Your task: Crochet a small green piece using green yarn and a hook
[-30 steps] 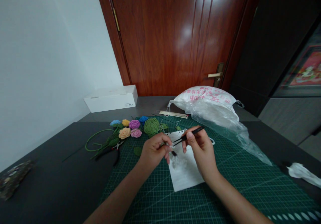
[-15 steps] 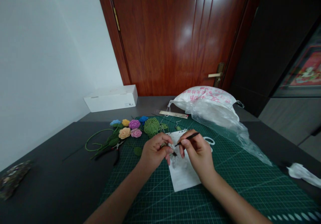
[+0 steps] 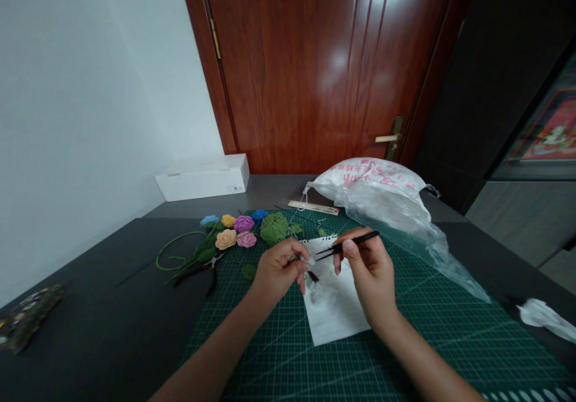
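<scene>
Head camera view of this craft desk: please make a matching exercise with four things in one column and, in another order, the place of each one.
Things:
1. black-handled tweezers
2. pliers
3. ball of green yarn
4. white box

Places:
A. against the wall at the far end of the dark table
B. at the far edge of the green cutting mat, beside the crocheted roses
C. in the right hand
D. on the dark table, left of the green cutting mat

Pairs: 1-C, 2-D, 3-B, 4-A
</scene>
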The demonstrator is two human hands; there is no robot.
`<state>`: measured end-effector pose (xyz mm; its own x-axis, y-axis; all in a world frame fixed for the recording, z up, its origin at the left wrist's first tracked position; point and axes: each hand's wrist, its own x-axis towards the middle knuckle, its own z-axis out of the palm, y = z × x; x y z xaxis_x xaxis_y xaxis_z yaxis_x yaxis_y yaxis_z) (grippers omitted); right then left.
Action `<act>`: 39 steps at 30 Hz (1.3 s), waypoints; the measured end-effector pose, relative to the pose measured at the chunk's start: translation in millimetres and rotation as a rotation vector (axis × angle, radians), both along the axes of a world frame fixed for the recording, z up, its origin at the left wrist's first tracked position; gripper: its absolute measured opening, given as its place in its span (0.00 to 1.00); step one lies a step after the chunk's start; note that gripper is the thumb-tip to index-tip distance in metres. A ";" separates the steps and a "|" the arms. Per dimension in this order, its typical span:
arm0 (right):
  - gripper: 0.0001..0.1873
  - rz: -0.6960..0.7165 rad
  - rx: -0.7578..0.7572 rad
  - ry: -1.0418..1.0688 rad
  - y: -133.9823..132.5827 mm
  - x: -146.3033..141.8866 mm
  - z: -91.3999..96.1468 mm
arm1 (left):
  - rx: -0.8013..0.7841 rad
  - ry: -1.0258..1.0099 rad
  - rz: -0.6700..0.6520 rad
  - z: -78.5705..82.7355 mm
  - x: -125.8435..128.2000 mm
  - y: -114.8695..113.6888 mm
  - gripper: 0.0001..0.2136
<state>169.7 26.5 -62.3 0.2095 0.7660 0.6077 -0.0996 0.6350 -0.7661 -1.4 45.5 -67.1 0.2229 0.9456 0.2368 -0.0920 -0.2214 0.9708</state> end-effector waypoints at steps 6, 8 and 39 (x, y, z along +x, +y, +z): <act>0.10 0.038 -0.030 0.001 0.2 -6.6 -3.3 | 0.015 0.019 0.007 -0.2 -1.5 -0.6 0.04; 0.11 0.031 -0.031 0.001 0.9 -7.0 -4.6 | 0.018 0.028 0.008 -1.3 -1.9 -0.6 0.04; 0.11 0.051 -0.060 0.015 3.3 -7.6 -3.2 | 0.023 0.019 0.018 -2.2 0.8 -1.4 0.03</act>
